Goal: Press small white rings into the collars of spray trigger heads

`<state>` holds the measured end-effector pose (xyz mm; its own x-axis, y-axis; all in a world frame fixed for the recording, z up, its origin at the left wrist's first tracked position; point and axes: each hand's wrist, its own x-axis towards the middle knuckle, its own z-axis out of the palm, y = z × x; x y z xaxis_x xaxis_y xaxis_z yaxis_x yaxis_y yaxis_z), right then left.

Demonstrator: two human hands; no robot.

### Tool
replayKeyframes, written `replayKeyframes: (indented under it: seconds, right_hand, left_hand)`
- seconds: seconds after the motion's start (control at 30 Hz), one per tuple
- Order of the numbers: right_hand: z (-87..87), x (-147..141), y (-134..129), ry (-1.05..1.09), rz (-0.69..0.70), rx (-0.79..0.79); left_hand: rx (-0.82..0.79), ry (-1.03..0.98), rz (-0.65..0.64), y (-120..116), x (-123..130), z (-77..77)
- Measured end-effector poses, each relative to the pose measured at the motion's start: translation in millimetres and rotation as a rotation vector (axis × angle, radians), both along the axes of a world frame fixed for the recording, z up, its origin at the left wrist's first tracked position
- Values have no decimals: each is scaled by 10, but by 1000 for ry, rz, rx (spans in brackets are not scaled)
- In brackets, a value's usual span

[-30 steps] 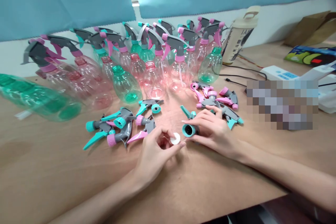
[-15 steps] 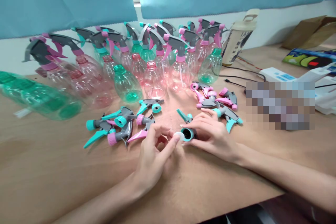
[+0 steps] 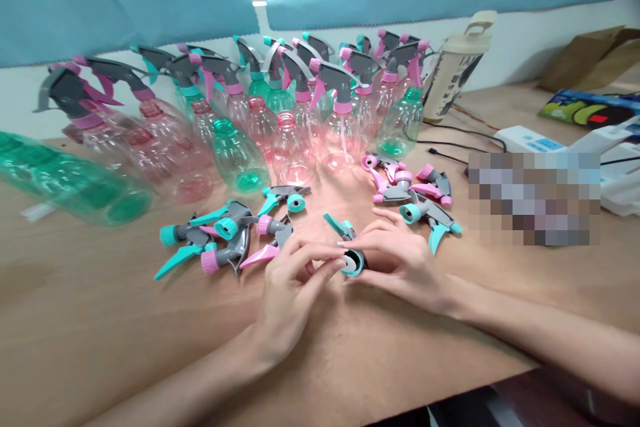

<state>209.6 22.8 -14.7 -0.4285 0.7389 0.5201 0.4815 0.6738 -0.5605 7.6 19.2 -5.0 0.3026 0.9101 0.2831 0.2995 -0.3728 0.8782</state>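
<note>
My right hand is closed around a grey and teal trigger sprayer head, whose open collar faces my other hand. Between the thumb and fingers of my left hand is a small white disc, which sits at the mouth of that collar, partly inside it. The fingertips hide part of the disc. Left of my hands lies a group of loose teal, pink and grey sprayer heads. More sprayer heads lie just beyond my right hand.
Behind stand several clear pink bottles and green bottles, many with sprayers fitted. Green bottles lie on their side at the left. A cream drink bottle, black cables and a white power strip are at the right.
My left hand has brought the white disc from just beside the teal collar into its mouth. My right hand keeps hold of the sprayer head. The view has shifted slightly.
</note>
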Motion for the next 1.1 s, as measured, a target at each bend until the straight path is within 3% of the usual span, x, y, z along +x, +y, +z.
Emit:
replayKeyframes:
  seconds: [0.27,0.37,0.47,0.67,0.87,1.1]
  right_hand:
    - [-9,-7,-5,30,19,-10]
    - [-21,3,10,42,-11,-5]
    - [-36,18,28,42,-21,-5]
    - [-20,19,34,38,-5,-12]
    - [-1,15,33,35,-18,-24]
    - [-6,26,28,9,-25,-31]
  left_hand:
    - [71,-16,29,15,38,-7]
    - [165,23,22,-13,40,25]
    - [297,99,-46,-41,35,78]
    - [309,161,-150,-16,19,136]
    - [530,307,-121,24,-14,95]
    - [679,403,-138,47,-23,59]
